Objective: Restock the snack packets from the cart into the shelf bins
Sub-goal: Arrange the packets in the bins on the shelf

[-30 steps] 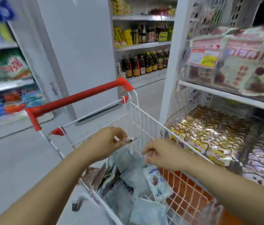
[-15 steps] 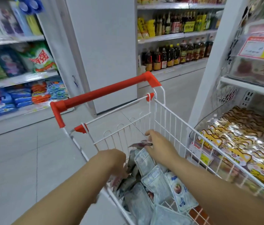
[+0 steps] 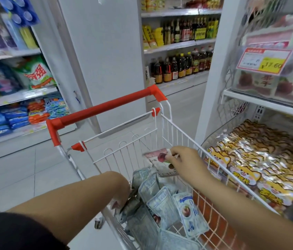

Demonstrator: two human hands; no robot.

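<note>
Pale tiled floor (image 3: 16,174); white pillar (image 3: 102,60) centre; bottle shelves (image 3: 178,46) behind; detergent shelves (image 3: 16,94) left.

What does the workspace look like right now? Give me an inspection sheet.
Surface: grey tiled floor; the white wire cart stands beside the shelf unit.
Job's things: pale blue snack packets piled in the cart; the clear shelf bin at right holds gold tiger-print packets.
Clutter: nothing seen.
Hands: right hand pinches a pink-printed packet above the pile; left hand reaches down among the packets, fingers hidden.
Cables: nothing seen.
Surroundings: detergent bags on the left shelves, dark bottles ahead, a price tag on the upper bin.
</note>
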